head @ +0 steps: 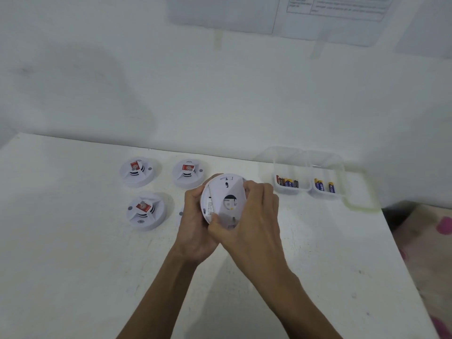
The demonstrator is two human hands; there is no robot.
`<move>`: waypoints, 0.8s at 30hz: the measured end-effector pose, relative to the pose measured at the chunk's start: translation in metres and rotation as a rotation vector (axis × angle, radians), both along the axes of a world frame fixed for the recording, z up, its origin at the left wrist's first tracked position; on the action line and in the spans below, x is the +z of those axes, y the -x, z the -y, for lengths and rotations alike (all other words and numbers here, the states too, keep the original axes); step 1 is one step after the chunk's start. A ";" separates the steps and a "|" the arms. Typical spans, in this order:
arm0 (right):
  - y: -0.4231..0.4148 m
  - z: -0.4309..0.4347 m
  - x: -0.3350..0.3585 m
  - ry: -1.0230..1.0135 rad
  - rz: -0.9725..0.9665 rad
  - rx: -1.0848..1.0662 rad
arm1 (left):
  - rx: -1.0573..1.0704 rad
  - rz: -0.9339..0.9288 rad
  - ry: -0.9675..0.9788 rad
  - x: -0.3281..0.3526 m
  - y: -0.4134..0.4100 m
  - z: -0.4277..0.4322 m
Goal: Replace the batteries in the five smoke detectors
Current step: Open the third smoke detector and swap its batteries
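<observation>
A white round smoke detector (pixel 223 192) is lifted off the table, its back side turned up toward me. My left hand (pixel 195 223) cups it from the left and below. My right hand (pixel 252 216) grips its back plate from the right, thumb pressed at the lower edge. Three other white detectors with red labels stand on the table: one at the back left (pixel 137 172), one at the back middle (pixel 188 172), one nearer on the left (pixel 146 211). A small part of another white piece (pixel 180 214) peeks out left of my left hand.
Two clear plastic tubs stand at the back right: the left tub (pixel 288 189) holds several batteries, the right tub (pixel 325 194) holds two. The white table (pixel 73 265) ends at the right, where a patterned floor shows. A white wall with taped papers rises behind.
</observation>
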State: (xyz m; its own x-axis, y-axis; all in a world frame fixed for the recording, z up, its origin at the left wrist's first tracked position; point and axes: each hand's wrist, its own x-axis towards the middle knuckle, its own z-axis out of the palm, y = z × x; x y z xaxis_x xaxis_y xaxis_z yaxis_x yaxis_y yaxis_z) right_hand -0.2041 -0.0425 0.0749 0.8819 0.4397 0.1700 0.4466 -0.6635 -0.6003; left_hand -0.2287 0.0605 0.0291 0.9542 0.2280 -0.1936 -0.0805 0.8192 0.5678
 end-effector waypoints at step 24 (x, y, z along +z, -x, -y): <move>-0.010 0.022 0.008 -0.775 -0.323 0.045 | -0.019 0.160 0.150 -0.003 0.004 -0.019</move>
